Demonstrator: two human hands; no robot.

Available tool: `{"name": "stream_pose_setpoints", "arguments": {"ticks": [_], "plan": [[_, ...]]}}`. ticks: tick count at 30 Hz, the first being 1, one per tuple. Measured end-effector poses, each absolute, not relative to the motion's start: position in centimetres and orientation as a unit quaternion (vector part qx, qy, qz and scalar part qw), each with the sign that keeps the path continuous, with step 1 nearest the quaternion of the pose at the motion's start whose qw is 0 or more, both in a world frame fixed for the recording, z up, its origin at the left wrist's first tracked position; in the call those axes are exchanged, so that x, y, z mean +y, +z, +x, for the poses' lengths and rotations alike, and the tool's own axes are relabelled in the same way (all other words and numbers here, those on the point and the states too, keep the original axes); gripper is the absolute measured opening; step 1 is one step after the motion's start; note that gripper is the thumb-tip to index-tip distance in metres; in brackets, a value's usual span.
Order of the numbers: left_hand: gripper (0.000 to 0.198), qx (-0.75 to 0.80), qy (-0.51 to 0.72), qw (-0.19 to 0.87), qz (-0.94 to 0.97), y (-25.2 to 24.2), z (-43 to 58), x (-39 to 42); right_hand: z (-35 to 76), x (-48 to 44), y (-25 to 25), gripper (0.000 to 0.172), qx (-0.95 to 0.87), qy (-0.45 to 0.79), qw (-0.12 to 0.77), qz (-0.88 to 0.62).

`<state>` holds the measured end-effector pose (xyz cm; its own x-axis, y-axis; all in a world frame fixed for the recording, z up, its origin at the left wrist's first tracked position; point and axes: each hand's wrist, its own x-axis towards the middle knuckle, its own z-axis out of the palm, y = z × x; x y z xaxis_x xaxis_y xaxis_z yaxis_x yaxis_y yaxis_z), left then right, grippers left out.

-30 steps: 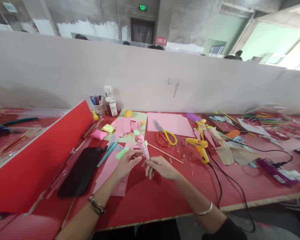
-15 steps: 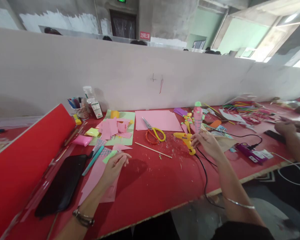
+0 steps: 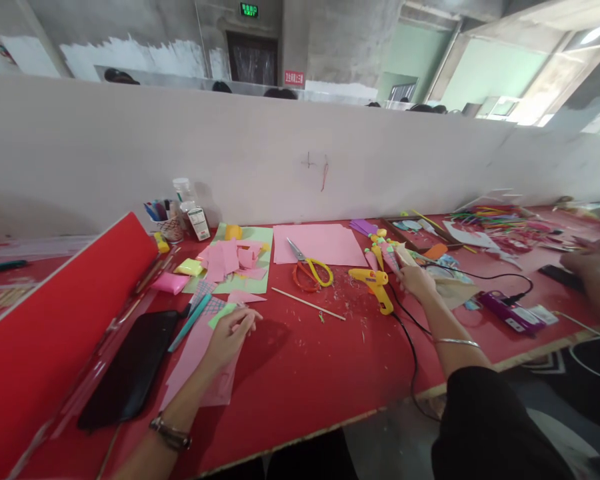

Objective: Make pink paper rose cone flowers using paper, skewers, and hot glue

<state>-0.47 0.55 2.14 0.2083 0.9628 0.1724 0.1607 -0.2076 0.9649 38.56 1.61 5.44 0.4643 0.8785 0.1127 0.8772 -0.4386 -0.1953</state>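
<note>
My right hand [image 3: 416, 280] reaches out to the right of the yellow glue gun [image 3: 376, 285]. Its fingertips are pinched on the narrow end of a pink paper cone [image 3: 390, 257], which lies low among other small cones [image 3: 377, 253]. My left hand [image 3: 230, 337] rests with loosely curled fingers on a pink paper sheet [image 3: 200, 373]. Nothing shows inside that hand. A green scrap [image 3: 222, 313] lies just beside its fingertips.
Scissors [image 3: 307, 270], a wooden stick [image 3: 307, 303] and a pink sheet [image 3: 317, 243] lie mid-table. A black case [image 3: 130, 370], a teal pen [image 3: 190, 323] and a slanted red board [image 3: 55, 333] are left. A purple power strip [image 3: 510, 310] and another person's hand [image 3: 590, 263] are right.
My right hand carried the pink cone from in front of me to the right, held it upright, then lowered it among the other cones. My left hand let go and settled on the pink sheet.
</note>
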Motion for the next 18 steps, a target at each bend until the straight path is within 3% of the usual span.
{"name": "stream_pose_setpoints", "arguments": {"ticks": [8,11,14,18], "plan": [[0.025,0.450,0.441,0.433,0.644,1.9,-0.5,0.5,38.9,0.7,8.4,0.039,-0.447,-0.045,0.069,-0.891],[0.025,0.454,0.437,0.423,0.651,1.9,-0.5,0.6,40.0,-0.2,7.7,0.053,-0.426,-0.104,0.052,-0.897],[0.024,0.457,0.433,0.415,0.657,2.0,-0.5,0.6,41.5,-0.8,6.2,0.064,-0.442,-0.077,0.018,-0.894],[0.023,0.456,0.428,0.411,0.663,1.9,-0.6,0.7,43.0,-0.8,4.8,0.044,-0.483,-0.072,0.033,-0.872]]}}
